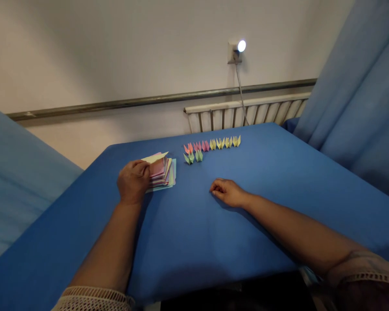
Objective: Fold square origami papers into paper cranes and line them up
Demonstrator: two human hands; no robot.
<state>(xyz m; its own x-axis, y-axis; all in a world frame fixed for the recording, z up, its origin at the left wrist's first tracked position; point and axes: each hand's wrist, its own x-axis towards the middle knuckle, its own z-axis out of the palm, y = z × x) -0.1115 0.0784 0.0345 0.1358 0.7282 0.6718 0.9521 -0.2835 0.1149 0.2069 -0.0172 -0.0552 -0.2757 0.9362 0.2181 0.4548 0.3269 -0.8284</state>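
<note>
My left hand point(133, 180) is closed at the left edge of a stack of coloured paper sheets point(168, 175). Its fingers pinch the pale yellow top sheet point(160, 157), whose far corner is raised off the pile. Pink, purple and green edges show below, and the fingertips are partly hidden. Resting on the blue table, my right hand point(227, 192) has its fingers curled in, with nothing visible in them. Beyond it stand several folded paper cranes: yellow ones point(221, 144) and pink ones point(197, 147) in a back row, and two green ones point(199, 156) in front.
A blue cover lies over the table point(181, 242). Behind its far edge are a radiator point(246, 114), a metal rail point(132, 102) and a wall socket point(234, 52) with a lit lamp and a hanging cable. Blue curtains point(359, 95) hang at both sides.
</note>
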